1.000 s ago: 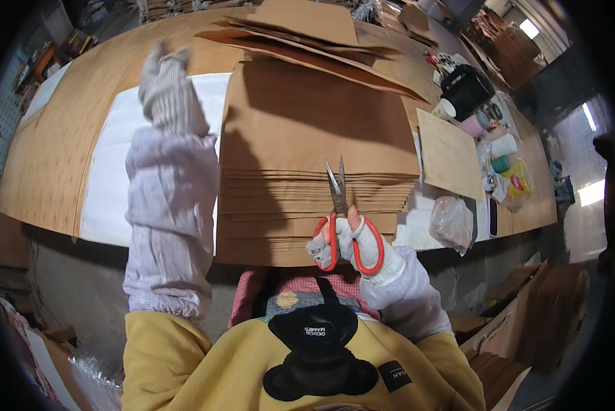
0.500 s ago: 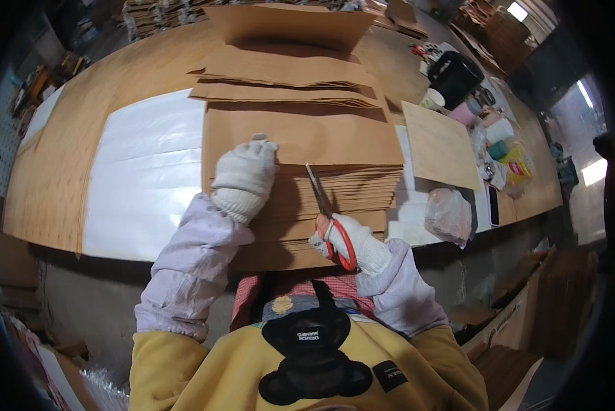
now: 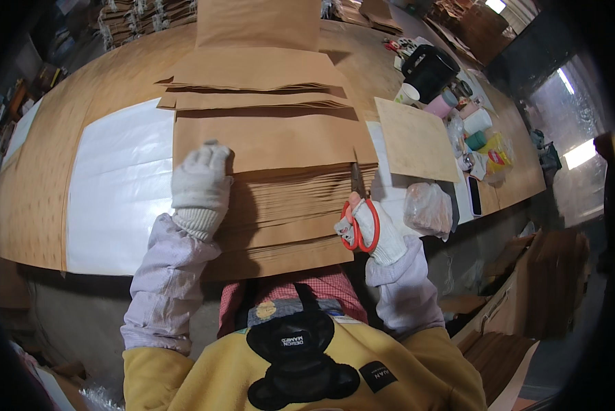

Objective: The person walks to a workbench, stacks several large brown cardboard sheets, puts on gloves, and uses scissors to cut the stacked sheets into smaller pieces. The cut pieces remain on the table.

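Note:
A fanned stack of brown kraft paper (image 3: pixel 273 140) lies in front of me, its layered edges stepping down toward my body. My left hand (image 3: pixel 202 179), in a white knit glove, lies on the left part of the stack with fingers outstretched. Something grey covers one fingertip. Red-handled scissors (image 3: pixel 357 179) are in my gloved right hand (image 3: pixel 376 233), at the stack's right side. Their blades point away from me and look nearly closed, with the tips over the edge of the top sheet. Bare fingertips show through the right glove.
Folded brown sheets (image 3: pixel 252 72) lie beyond the stack, with a raised brown panel (image 3: pixel 258 24) behind. White sheeting (image 3: pixel 119 192) covers the left table. To the right are a flat board (image 3: pixel 415 140), a plastic-wrapped bundle (image 3: pixel 428 209), a phone (image 3: pixel 474 196), a black container (image 3: pixel 431 72) and cups (image 3: pixel 408 94).
The view has shifted right. My right hand has carried the scissors to the stack's right edge, and the blades stand more upright. My left hand has shifted toward the left edge, fingers straighter.

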A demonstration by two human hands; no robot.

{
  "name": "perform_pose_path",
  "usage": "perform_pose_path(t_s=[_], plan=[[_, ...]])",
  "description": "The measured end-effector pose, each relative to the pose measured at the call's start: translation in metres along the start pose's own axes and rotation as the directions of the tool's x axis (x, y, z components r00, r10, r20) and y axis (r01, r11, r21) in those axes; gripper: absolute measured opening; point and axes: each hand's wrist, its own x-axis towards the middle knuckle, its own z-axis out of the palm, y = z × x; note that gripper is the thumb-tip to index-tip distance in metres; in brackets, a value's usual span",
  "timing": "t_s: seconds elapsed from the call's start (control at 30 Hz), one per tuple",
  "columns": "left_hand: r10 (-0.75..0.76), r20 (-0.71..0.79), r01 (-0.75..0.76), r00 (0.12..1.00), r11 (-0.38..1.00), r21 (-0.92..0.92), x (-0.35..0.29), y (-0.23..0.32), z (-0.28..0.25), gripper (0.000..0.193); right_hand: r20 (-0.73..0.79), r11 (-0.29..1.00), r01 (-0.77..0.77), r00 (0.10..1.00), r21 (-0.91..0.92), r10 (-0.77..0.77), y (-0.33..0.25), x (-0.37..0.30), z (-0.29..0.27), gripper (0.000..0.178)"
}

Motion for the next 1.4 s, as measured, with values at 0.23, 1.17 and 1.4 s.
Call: perform_pose_path(t_s=[0.23, 1.17, 1.4], plan=[[-0.147, -0.204, 0.094, 0.968, 0.964, -0.249, -0.023, -0.054, 0.007, 0.053, 0.498, 0.998, 0.065, 0.865, -0.001, -0.056, 0.005, -0.001, 0.067, 0.064], [0.296, -0.13, -0.32, 0.946, 0.917, -0.239, 0.016, -0.035, -0.001, 0.052, 0.469, 0.94, -0.281, 0.868, 0.193, 0.163, 0.003, -0.009, 0.084, 0.076], [0.131, 0.096, -0.132, 0.987, 0.991, 0.003, 0.005, 0.003, 0.006, 0.05, 0.334, 0.998, -0.041, 0.941, -0.049, 0.055, 0.009, 0.001, 0.088, 0.062]])
